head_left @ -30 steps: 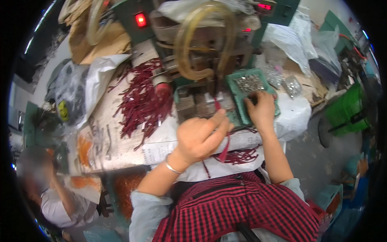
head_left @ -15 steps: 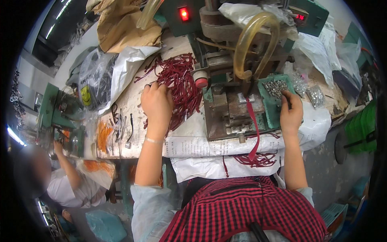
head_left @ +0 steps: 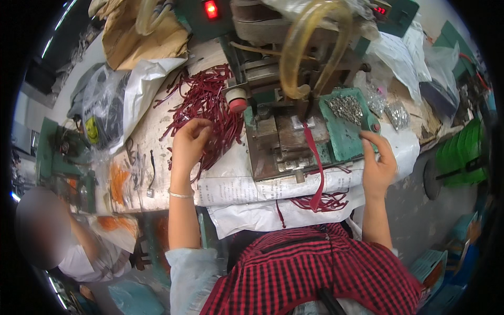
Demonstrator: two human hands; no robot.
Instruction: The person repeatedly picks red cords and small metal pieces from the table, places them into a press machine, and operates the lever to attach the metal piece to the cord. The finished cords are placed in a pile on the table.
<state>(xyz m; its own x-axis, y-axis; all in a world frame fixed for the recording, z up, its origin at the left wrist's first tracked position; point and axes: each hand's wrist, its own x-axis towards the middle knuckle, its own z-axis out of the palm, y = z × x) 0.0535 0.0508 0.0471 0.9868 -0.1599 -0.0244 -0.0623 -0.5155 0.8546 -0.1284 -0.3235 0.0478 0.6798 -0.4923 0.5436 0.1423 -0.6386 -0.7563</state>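
Red strap (head_left: 315,153), narrow and flat, hangs right of centre in the frame: its upper end sits at the small metal block of a press (head_left: 265,134), and its wider lower tip droops toward the white sheeting along the front of the bench (head_left: 164,181). It looks light, soft and limp, likely to fold rather than push, and not fragile. The free length below the press seems the best place to take hold, pinched flat, well apart from the metal parts.

At centre left, the left hand (head_left: 190,144) is over the lower left edge of a heap of red straps (head_left: 210,105); its thumb and forefinger are drawn close together, but whether they pinch a strap I cannot tell. At right, the right hand (head_left: 379,163) is beside the lower right side of a green tray (head_left: 344,142) of small metal pieces (head_left: 345,108); thumb and forefinger curve toward each other, and I cannot tell if a piece is between them.

Half a second earlier, the left hand reached palm down into the heap and the right hand's fingers were higher, nearer the pieces. The strap hangs from the press just as before.
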